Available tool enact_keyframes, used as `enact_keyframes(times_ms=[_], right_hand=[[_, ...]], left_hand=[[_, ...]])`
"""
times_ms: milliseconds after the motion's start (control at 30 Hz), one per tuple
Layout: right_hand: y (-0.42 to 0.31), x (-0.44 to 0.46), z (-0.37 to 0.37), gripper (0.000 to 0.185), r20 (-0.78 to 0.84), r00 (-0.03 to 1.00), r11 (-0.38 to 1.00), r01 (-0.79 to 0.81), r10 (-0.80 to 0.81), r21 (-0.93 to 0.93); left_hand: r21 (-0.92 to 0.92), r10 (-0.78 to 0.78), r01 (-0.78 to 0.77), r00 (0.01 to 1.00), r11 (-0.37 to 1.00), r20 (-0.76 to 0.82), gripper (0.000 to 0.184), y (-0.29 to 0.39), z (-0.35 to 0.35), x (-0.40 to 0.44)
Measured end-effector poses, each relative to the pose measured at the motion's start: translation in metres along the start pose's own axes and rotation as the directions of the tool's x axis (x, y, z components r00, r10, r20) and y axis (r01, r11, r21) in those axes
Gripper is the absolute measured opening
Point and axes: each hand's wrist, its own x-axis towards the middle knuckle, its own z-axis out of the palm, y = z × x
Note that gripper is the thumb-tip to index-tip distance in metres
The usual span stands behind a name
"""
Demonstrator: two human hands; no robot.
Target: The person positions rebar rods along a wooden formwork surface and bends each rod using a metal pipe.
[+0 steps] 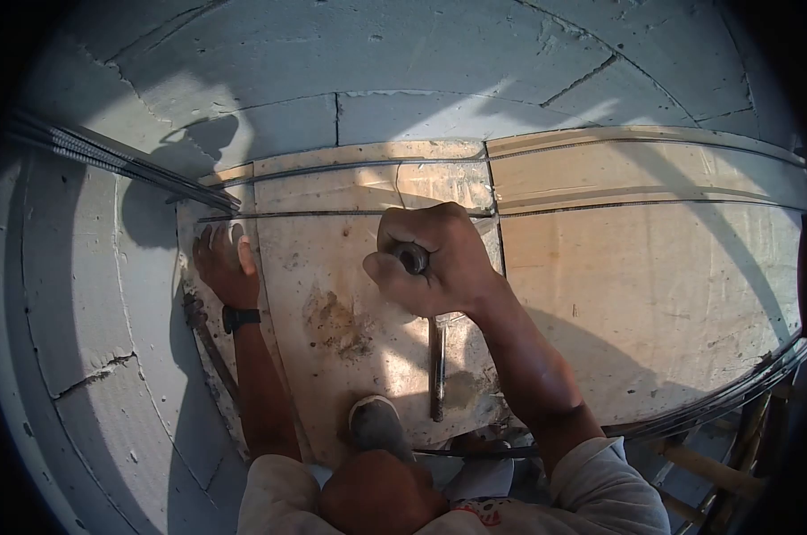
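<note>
The right hand [452, 254] was curled in a fist around a round metal tool [412, 259], up over the pale board [296, 267]. The left hand [228, 267] had its fingers a little apart, near the ends of the long metal rods [131, 162]; I could not tell if it touched the board

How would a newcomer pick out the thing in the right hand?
Start at the boards mid-picture; over them, the right hand makes a fist. Within that fist shows the held thing, its end dark and round. Unlike the long rods across the boards, it is gripped and seen end-on.
</note>
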Motion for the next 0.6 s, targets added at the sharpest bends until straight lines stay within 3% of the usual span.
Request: enact_keyframes(times_ms=[33, 100, 167, 200, 300, 333, 433, 467, 600], right_hand=[[-0.001, 0.000, 0.003, 0.023, -0.004, 1.000, 0.999, 0.028, -0.027, 0.045], [-0.002, -0.003, 0.008, 0.020, -0.029, 0.997, 0.990, 0.068, -0.065, 0.120], [-0.001, -0.006, 0.007, 0.019, 0.021, 0.993, 0.988, 0.111, -0.114, 0.107], [-0.001, -0.007, 0.008, 0.019, 0.042, 0.990, 0.986, 0.132, -0.137, 0.098], [-0.003, -0.011, 0.009, 0.018, 0.039, 0.986, 0.983, 0.157, -0.162, 0.097], [-0.005, -0.011, 0.008, 0.018, 0.031, 0.985, 0.983, 0.166, -0.169, 0.082], [-0.011, -0.015, 0.002, 0.025, 0.081, 0.993, 0.995, 0.084, -0.088, 0.052], [-0.007, -0.016, 0.000, 0.024, 0.090, 0.990, 0.994, 0.107, -0.109, 0.034], [-0.005, -0.013, -0.019, 0.028, 0.262, 0.964, 0.995, 0.015, -0.039, 0.094]], left_hand=[[-0.110, 0.095, -0.075, 0.978, 0.991, 0.185, 0.047, 0.003, 0.001, -0.001], [-0.111, 0.232, -0.208, 0.926, 0.972, 0.296, 0.047, 0.009, 0.010, -0.007], [-0.168, 0.196, -0.156, 0.946, 0.973, 0.258, 0.052, 0.019, 0.017, -0.007], [-0.109, 0.210, -0.187, 0.942, 0.976, 0.262, 0.051, 0.024, 0.016, -0.005], [-0.156, 0.268, -0.225, 0.890, 0.962, 0.369, 0.052, 0.042, 0.018, 0.005], [-0.156, 0.285, -0.250, 0.918, 0.956, 0.276, 0.043, 0.051, 0.021, 0.007], [-0.269, 0.243, -0.165, 0.927, 0.949, 0.287, 0.032, 0.039, 0.041, 0.009], [-0.305, 0.291, -0.223, 0.936, 0.926, 0.200, 0.025, 0.037, 0.045, 0.009], [-0.247, 0.244, -0.176, 0.928, 0.953, 0.280, 0.025, 0.041, 0.043, 0.002]])
